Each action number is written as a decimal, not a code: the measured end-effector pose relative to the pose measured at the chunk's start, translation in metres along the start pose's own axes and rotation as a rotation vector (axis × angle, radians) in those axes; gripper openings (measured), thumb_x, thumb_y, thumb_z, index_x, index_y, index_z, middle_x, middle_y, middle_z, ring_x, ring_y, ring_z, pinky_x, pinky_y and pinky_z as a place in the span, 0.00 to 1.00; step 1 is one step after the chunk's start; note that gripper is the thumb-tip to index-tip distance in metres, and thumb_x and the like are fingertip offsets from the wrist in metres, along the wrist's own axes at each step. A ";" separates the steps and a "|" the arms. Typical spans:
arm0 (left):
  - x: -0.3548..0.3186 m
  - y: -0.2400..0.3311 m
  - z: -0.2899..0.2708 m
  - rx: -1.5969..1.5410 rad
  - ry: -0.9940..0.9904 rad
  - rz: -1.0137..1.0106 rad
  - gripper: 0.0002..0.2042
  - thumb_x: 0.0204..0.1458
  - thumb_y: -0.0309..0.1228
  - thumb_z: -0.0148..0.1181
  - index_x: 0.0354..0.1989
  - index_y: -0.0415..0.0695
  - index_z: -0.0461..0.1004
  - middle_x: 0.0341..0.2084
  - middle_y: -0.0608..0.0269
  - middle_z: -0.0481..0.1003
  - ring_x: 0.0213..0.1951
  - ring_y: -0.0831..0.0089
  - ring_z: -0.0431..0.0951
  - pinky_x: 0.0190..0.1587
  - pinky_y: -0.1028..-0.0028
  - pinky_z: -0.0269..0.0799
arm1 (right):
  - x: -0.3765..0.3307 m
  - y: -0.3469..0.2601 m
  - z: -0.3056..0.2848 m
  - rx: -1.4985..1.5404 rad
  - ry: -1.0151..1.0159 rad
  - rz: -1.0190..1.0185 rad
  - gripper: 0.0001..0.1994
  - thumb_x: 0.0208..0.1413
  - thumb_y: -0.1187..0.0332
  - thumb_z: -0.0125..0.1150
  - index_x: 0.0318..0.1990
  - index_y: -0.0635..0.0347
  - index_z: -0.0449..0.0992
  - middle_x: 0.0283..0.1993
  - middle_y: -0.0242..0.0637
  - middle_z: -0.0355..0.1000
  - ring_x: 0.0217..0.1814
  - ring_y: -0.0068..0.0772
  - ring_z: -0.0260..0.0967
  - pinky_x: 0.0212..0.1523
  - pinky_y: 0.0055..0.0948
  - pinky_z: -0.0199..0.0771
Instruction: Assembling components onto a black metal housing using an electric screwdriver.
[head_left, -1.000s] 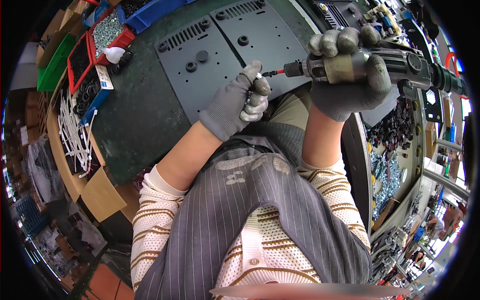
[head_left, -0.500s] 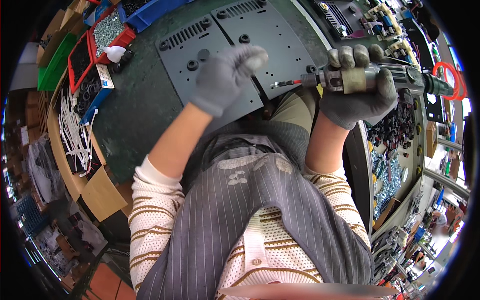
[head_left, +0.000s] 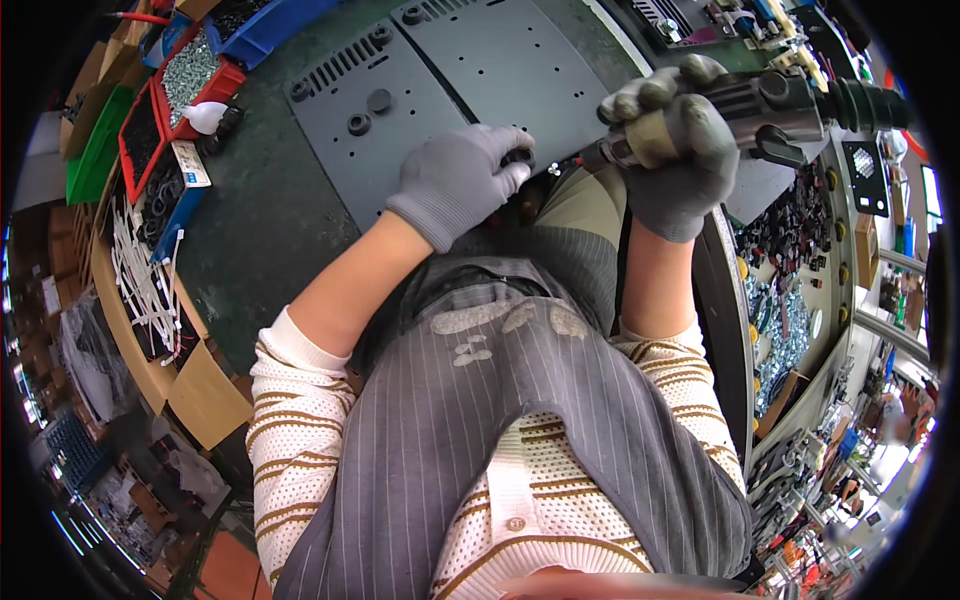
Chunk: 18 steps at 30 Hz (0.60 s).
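Across the dark green table [head_left: 240,240] lie two grey perforated plates [head_left: 535,75], side by side, running away from the person. Right of their near edge, a power driver [head_left: 770,105] has its long axis sideways — its bit [head_left: 574,162] points left and slightly downward in view. The right hand [head_left: 675,150] wraps tightly around it; the left hand [head_left: 455,185], at the plates' near edge, pinches a round black piece [head_left: 517,157].

Workshop: power driver [head_left: 762,103], drilled plates [head_left: 425,85], red parts bins [head_left: 226,84].
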<state>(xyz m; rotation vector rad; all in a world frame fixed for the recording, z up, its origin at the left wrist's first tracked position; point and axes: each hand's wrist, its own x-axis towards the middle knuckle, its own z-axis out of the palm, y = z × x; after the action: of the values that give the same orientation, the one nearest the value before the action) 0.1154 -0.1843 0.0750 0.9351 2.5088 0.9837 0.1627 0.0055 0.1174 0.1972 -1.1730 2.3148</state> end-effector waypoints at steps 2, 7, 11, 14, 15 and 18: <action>-0.003 0.000 0.009 0.072 0.024 -0.008 0.15 0.53 0.38 0.62 0.48 0.50 0.78 0.33 0.56 0.79 0.37 0.60 0.80 0.39 0.64 0.74 | 0.001 0.008 0.005 -0.051 -0.016 -0.029 0.17 0.51 0.75 0.54 0.50 0.67 0.66 0.32 0.47 0.71 0.30 0.40 0.72 0.36 0.40 0.77; -0.004 -0.006 0.017 0.098 0.113 0.012 0.15 0.54 0.42 0.60 0.46 0.51 0.77 0.33 0.55 0.78 0.37 0.55 0.79 0.38 0.60 0.74 | 0.002 0.030 0.015 -0.219 -0.046 0.109 0.18 0.49 0.75 0.58 0.50 0.63 0.67 0.33 0.40 0.71 0.34 0.35 0.73 0.37 0.36 0.76; -0.003 -0.005 0.021 0.215 0.136 0.014 0.15 0.54 0.46 0.57 0.45 0.53 0.76 0.32 0.57 0.77 0.34 0.53 0.79 0.37 0.56 0.75 | 0.008 0.042 0.016 -0.452 -0.060 0.205 0.19 0.40 0.74 0.68 0.44 0.61 0.74 0.34 0.30 0.72 0.35 0.19 0.70 0.36 0.24 0.72; 0.001 0.001 0.019 0.285 0.102 -0.021 0.15 0.54 0.47 0.57 0.38 0.48 0.74 0.30 0.56 0.76 0.33 0.52 0.78 0.35 0.54 0.73 | 0.016 0.043 0.017 -0.550 -0.123 0.281 0.24 0.37 0.71 0.71 0.47 0.61 0.75 0.34 0.26 0.71 0.35 0.15 0.66 0.37 0.22 0.69; 0.001 0.004 0.019 0.280 0.102 -0.020 0.15 0.54 0.47 0.58 0.36 0.47 0.74 0.30 0.55 0.76 0.33 0.52 0.78 0.35 0.54 0.73 | 0.018 0.043 0.018 -0.450 -0.176 0.233 0.23 0.37 0.71 0.71 0.46 0.61 0.74 0.33 0.25 0.69 0.35 0.15 0.64 0.36 0.22 0.69; 0.001 0.009 0.017 0.295 0.086 -0.039 0.15 0.53 0.46 0.58 0.34 0.47 0.75 0.29 0.55 0.76 0.33 0.51 0.78 0.35 0.54 0.73 | 0.017 0.036 0.016 -0.331 -0.243 0.378 0.16 0.44 0.77 0.66 0.43 0.61 0.71 0.37 0.28 0.69 0.38 0.19 0.69 0.40 0.24 0.72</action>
<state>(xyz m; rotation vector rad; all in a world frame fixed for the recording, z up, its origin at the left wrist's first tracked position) 0.1265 -0.1699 0.0685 0.9368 2.7860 0.6655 0.1275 -0.0180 0.1080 0.1476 -1.8306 2.4106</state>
